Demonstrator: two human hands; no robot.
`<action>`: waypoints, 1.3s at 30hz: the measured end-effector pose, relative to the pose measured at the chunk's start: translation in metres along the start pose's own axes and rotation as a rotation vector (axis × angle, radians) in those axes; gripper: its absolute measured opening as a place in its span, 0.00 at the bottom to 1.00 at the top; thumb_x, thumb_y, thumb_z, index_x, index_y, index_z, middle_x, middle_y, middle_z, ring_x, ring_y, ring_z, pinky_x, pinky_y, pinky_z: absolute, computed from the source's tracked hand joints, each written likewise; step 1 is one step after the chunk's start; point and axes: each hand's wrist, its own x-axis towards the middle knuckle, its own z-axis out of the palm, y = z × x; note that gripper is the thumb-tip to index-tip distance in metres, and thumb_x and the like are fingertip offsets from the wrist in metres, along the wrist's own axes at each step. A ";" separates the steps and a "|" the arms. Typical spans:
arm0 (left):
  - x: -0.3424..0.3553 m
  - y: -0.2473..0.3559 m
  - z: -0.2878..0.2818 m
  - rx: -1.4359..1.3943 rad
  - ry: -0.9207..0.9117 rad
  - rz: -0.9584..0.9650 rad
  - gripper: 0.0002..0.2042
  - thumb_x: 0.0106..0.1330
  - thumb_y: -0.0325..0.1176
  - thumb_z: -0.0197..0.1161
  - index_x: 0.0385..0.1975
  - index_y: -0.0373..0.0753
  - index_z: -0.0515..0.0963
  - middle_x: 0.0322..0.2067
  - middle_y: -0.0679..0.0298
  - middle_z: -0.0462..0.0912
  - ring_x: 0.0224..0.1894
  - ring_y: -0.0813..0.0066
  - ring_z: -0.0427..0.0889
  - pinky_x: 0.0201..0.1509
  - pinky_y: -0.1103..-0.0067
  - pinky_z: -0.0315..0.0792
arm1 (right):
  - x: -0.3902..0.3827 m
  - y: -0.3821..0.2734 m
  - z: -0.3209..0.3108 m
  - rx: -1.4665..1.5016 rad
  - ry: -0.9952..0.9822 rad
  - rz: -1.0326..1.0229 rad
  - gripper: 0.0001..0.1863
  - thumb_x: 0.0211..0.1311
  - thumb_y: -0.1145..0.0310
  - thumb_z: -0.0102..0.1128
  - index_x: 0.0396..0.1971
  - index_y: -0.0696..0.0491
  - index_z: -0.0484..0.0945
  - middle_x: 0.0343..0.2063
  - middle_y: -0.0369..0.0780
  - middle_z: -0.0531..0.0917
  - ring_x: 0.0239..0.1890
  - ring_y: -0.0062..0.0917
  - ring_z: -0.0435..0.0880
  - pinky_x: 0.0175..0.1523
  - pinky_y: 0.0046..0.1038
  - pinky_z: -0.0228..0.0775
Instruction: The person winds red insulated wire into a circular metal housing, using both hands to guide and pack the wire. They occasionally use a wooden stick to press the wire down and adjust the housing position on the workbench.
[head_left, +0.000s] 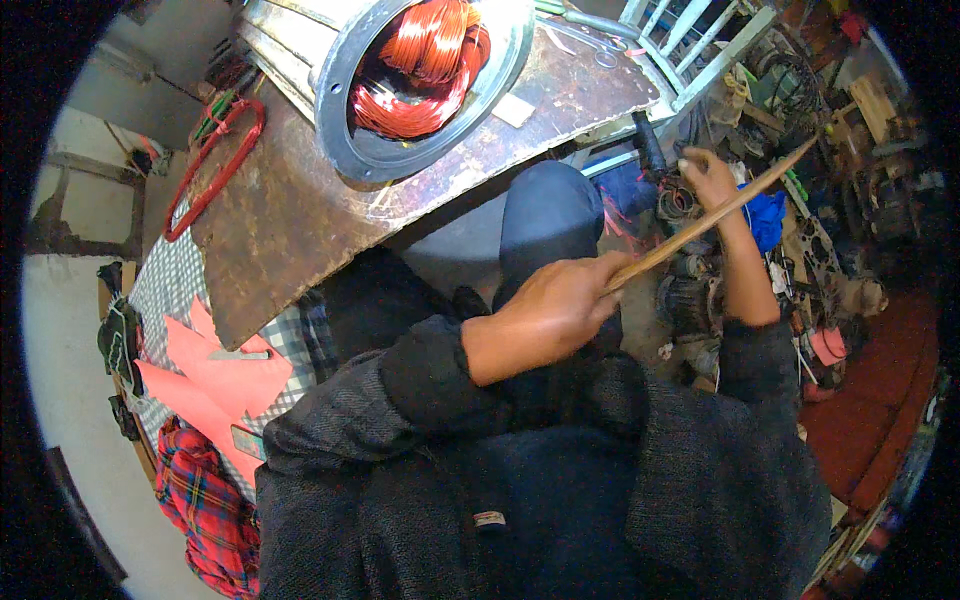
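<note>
Positioning the wooden stick [690, 235] seems underway right of the worktop [262, 250], the left hand [560, 303] clenched around it, the right hand's [712, 178] hold unclear; next probably calls for clearing the right wrist.

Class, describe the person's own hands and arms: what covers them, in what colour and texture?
The left hand and right hand are bare. The left sleeve and right sleeve are dark grey to black, looking coarse-textured, and stop short of both hands.
</note>
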 end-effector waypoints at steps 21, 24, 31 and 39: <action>-0.029 0.005 -0.016 0.017 0.135 0.017 0.12 0.76 0.35 0.62 0.51 0.35 0.78 0.36 0.45 0.84 0.40 0.41 0.85 0.42 0.57 0.78 | 0.117 -0.023 0.067 0.536 -0.103 0.313 0.14 0.75 0.60 0.61 0.34 0.55 0.82 0.20 0.37 0.81 0.17 0.24 0.78 0.21 0.31 0.71; -0.011 0.016 0.003 -0.278 0.293 0.116 0.09 0.75 0.32 0.62 0.49 0.35 0.78 0.35 0.47 0.84 0.41 0.46 0.86 0.44 0.61 0.78 | 0.063 -0.029 0.041 0.752 -0.181 0.118 0.12 0.75 0.60 0.61 0.42 0.55 0.77 0.25 0.34 0.78 0.22 0.19 0.78 0.25 0.25 0.72; -0.010 0.017 0.046 -0.884 -0.037 0.029 0.11 0.81 0.30 0.57 0.57 0.36 0.75 0.52 0.63 0.84 0.59 0.76 0.80 0.67 0.74 0.71 | -0.045 -0.086 -0.043 0.508 0.108 -0.005 0.15 0.72 0.62 0.65 0.46 0.58 0.79 0.27 0.37 0.82 0.23 0.21 0.80 0.29 0.26 0.74; -0.044 -0.018 0.096 -1.264 0.166 -0.227 0.13 0.81 0.34 0.56 0.57 0.36 0.70 0.53 0.51 0.84 0.58 0.58 0.84 0.62 0.64 0.79 | -0.136 -0.169 -0.078 0.590 0.086 -0.251 0.15 0.77 0.61 0.61 0.54 0.54 0.76 0.27 0.34 0.78 0.21 0.17 0.74 0.27 0.23 0.68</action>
